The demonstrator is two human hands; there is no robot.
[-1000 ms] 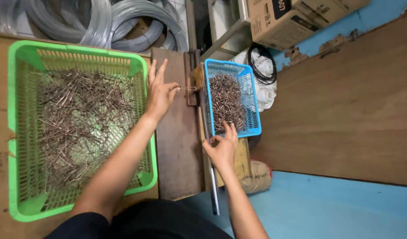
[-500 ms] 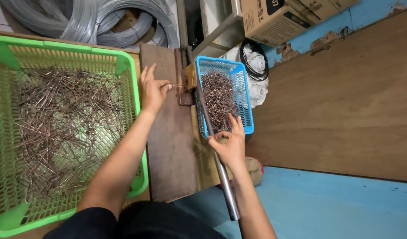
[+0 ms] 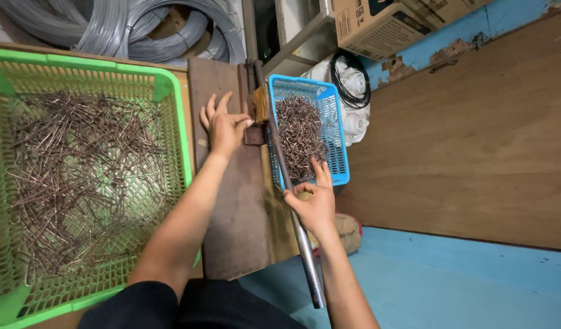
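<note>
Now my left hand sits in the same place on the brown board, thumb and finger pinched at the little metal block; I cannot tell what is between them. My right hand has slid a bit down the long gray lever, away from the blue basket of bent wires, fingers half spread, thumb and finger touching the bar. The green basket of longer wires sits at my left.

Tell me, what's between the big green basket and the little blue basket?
In the head view, a dark wooden board lies between the green basket and blue basket. The left hand rests on it, beside a long metal lever.
</note>
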